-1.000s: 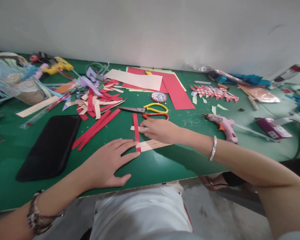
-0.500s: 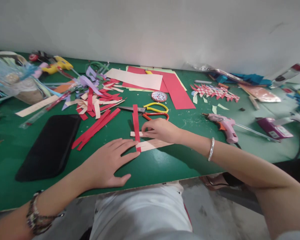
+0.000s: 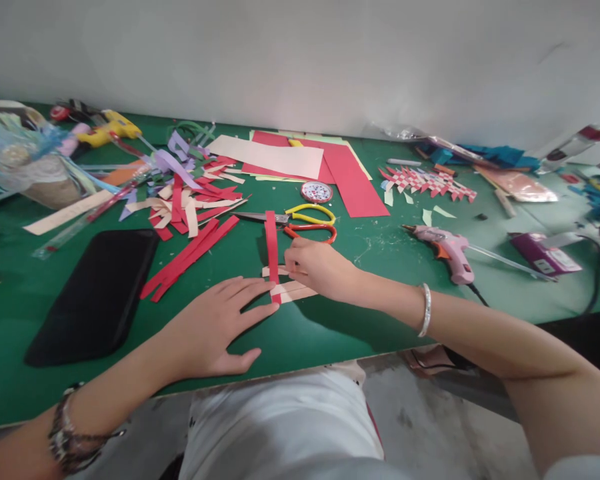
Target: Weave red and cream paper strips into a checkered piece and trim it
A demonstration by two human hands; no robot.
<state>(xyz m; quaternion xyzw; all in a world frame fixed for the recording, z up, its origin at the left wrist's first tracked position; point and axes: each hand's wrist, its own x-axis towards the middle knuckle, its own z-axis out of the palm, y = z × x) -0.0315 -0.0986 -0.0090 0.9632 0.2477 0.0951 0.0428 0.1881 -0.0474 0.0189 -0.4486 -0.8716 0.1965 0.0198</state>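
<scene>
My left hand (image 3: 219,325) lies flat with fingers spread, its fingertips pressing the lower end of an upright red paper strip (image 3: 271,247) against the table. Cream paper strips (image 3: 295,291) run sideways to the right from that red strip, crossing it near its lower end. Over them my right hand (image 3: 325,270) is closed, thumb and fingers pinched on a cream paper strip (image 3: 267,271) that passes the red one a little higher up. Just beyond the right hand lie scissors (image 3: 310,213) with one yellow and one red handle loop.
Left of my hands are a black phone-like slab (image 3: 95,297) and loose red strips (image 3: 190,257). Cut paper scraps (image 3: 180,200) pile behind. Red paper sheets (image 3: 355,180) and a round pin case (image 3: 317,192) lie ahead. A pink glue gun (image 3: 447,250) and a woven checkered piece (image 3: 430,182) are right.
My right hand has shifted slightly down and left over the cream strips, covering more of them. My left hand stays in place on the red strip.
</scene>
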